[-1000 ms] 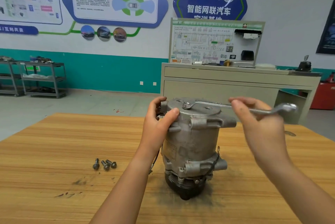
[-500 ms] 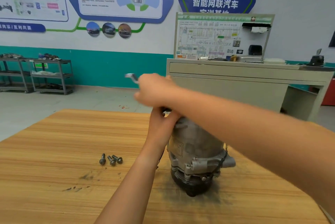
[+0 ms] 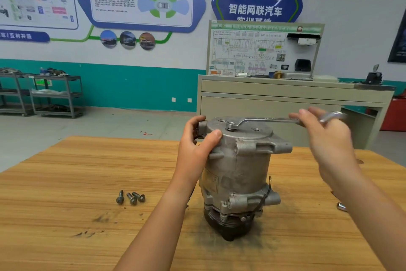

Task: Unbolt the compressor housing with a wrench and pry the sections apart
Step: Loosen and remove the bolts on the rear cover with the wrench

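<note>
Our left hand (image 3: pixel 197 150) clasps the grey cast-metal compressor housing (image 3: pixel 241 167) at nine o'clock, right hand (image 3: pixel 331 145) holds the silver wrench (image 3: pixel 268 120) at three; likely heavy, rigid, we'd brace it high

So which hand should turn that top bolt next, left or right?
Right. The right hand holds the wrench seated on the top bolt, while the left hand grips the compressor, steadying it.
</note>
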Action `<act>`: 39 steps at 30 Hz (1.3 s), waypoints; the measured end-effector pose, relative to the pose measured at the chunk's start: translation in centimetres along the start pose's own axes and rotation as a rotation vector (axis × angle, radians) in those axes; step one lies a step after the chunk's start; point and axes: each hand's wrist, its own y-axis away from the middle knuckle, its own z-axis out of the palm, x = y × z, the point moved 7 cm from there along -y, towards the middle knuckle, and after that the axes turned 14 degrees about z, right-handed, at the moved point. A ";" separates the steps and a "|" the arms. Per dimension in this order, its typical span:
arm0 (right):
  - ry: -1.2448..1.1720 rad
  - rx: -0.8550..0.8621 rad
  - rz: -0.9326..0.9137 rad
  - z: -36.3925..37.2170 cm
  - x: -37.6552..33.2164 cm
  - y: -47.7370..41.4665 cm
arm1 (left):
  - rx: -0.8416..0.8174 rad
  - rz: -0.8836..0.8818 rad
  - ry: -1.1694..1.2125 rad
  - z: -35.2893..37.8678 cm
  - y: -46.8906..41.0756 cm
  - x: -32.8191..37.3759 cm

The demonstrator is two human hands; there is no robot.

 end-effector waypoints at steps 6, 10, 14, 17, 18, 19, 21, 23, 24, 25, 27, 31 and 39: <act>0.476 -0.343 0.154 10.0 -2.9 -7.1 | -0.004 0.011 -0.013 0.0 -0.1 -0.4; 1.069 -0.356 -0.206 17.8 -6.3 -4.4 | 0.001 0.031 0.015 0.1 -0.1 -0.2; 1.218 -0.414 -0.661 22.8 -7.5 5.3 | -0.001 0.080 -0.022 0.1 -0.5 -0.4; 1.037 -0.257 -1.043 20.2 -8.1 13.2 | 0.024 0.103 -0.095 0.0 -0.7 -1.1; 0.894 -0.264 -1.057 18.0 -7.9 14.8 | 0.036 0.082 -0.038 0.0 -0.5 -1.2; 0.703 -0.319 -1.032 15.4 -7.6 15.9 | 0.042 0.061 0.023 0.2 -0.4 -1.3; 0.260 -0.444 -0.874 9.6 -7.0 15.7 | 0.051 0.026 0.104 0.2 -0.1 -1.3; -0.127 -0.447 -0.625 4.5 -5.9 13.2 | 0.023 0.015 0.055 0.1 -0.2 -1.2; -0.227 -0.406 -0.502 2.8 -5.1 11.5 | 0.009 0.020 0.024 0.1 -0.2 -0.9; -0.275 -0.349 -0.405 1.6 -4.3 9.7 | 0.001 0.021 0.018 0.1 -0.2 -0.8; -0.331 -0.177 -0.207 0.0 -2.2 5.8 | -0.007 0.013 0.033 0.0 -0.1 -0.8; -0.137 -0.032 0.112 0.7 0.7 -2.4 | 0.002 0.017 0.039 0.1 -0.2 -0.6; 0.997 -0.300 -0.071 13.8 -5.1 -7.3 | 0.006 0.018 0.028 0.1 0.0 -0.3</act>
